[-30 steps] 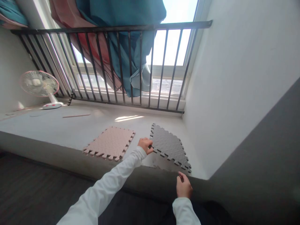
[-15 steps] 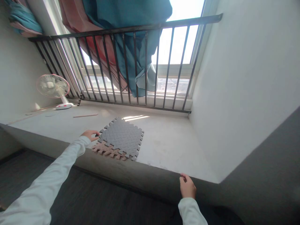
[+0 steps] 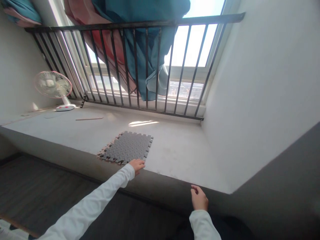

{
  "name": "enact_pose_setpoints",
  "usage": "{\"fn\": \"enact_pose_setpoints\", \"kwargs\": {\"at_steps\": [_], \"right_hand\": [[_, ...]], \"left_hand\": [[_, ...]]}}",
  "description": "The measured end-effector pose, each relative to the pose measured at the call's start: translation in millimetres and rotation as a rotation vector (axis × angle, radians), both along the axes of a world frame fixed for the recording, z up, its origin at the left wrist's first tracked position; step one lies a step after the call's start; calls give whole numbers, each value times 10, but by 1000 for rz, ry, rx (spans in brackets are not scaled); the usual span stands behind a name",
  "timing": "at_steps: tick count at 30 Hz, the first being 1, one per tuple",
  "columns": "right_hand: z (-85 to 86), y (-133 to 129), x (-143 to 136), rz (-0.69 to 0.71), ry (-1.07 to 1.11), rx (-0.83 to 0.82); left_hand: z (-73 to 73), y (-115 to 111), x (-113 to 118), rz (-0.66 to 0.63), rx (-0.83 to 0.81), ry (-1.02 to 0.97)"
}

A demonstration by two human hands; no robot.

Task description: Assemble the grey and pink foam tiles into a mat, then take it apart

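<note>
A grey foam mat tile (image 3: 130, 146) with a woven texture and toothed edges lies flat on the white ledge (image 3: 175, 153). Below it, brownish-pink foam tiles (image 3: 101, 154) peek out along the left side; how many is hidden. At the near right corner of the grey tile is my left hand (image 3: 136, 166), its fingers closed together at the toothed edge. The thumb is mostly hidden. My right hand (image 3: 199, 197) hovers by the ledge's front edge, farther right, with its fingers curled in and nothing visible in them.
A white fan with a pink rim (image 3: 53, 85) stands at the ledge's far left. A thin brownish strip (image 3: 89, 119) lies near it. Behind runs a dark metal railing (image 3: 140, 107), with teal and pink curtains (image 3: 152, 63) before the window. A white wall (image 3: 265, 83) bounds the right side.
My left hand has moved from the grey tile's left corner to its near right corner. The grey tile has turned and now covers more of the brownish ones. My right hand stays put.
</note>
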State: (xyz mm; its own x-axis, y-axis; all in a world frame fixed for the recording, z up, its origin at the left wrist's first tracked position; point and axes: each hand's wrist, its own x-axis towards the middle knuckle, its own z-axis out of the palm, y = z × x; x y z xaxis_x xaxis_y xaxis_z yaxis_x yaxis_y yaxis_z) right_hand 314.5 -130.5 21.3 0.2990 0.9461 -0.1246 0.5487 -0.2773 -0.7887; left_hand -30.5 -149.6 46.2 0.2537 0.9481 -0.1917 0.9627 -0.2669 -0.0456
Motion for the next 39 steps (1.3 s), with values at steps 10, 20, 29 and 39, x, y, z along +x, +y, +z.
{"fn": "enact_pose_setpoints", "kwargs": {"at_steps": [10,20,29,39], "right_hand": [[15,9,-2,-13,18,-1],[-21,22,-14,-6,30,24],[-89,41,5,-22,43,28],[-47,38,-17,5,52,-11]], "left_hand": [[-18,255,-96,-9,-38,19],[113,284,-350,130,-117,78],[212,311,-480,149,-172,119],[73,143,-535,138,-101,86]]}}
